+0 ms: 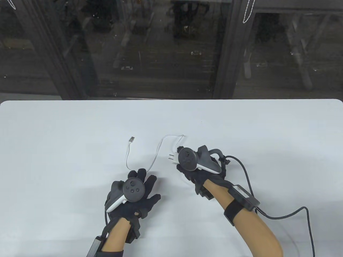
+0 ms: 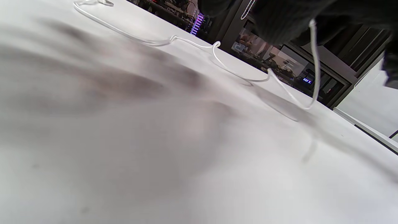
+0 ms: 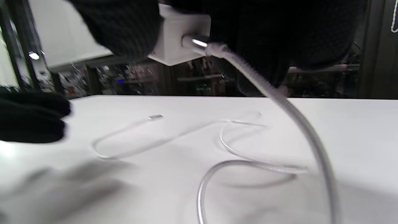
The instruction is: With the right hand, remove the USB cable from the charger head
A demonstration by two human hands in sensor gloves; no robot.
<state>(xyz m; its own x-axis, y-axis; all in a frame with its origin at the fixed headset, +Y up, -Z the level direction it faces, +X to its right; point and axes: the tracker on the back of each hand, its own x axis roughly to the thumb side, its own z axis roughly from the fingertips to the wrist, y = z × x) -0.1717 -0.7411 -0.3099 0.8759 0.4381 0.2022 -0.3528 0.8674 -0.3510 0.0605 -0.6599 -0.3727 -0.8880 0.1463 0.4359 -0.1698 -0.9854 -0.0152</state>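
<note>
A white charger head [image 1: 174, 158] is gripped in my right hand [image 1: 187, 174], prongs pointing left. The right wrist view shows the charger head [image 3: 177, 40] between my gloved fingers [image 3: 124, 25], with the cable's plug [image 3: 199, 42] still seated in it. The white USB cable [image 1: 160, 144] loops from the charger across the table, passes under my left hand's fingertips, and ends at a free connector [image 1: 131, 139]. My left hand [image 1: 144, 179] lies with fingers spread over the cable. The left wrist view shows the cable [image 2: 236, 74] running up to the glove fingers [image 2: 279, 18].
The white table [image 1: 67, 133] ends at a far edge before dark glass panels [image 1: 160, 53]. A black sensor lead [image 1: 308, 214] trails off my right wrist to the right.
</note>
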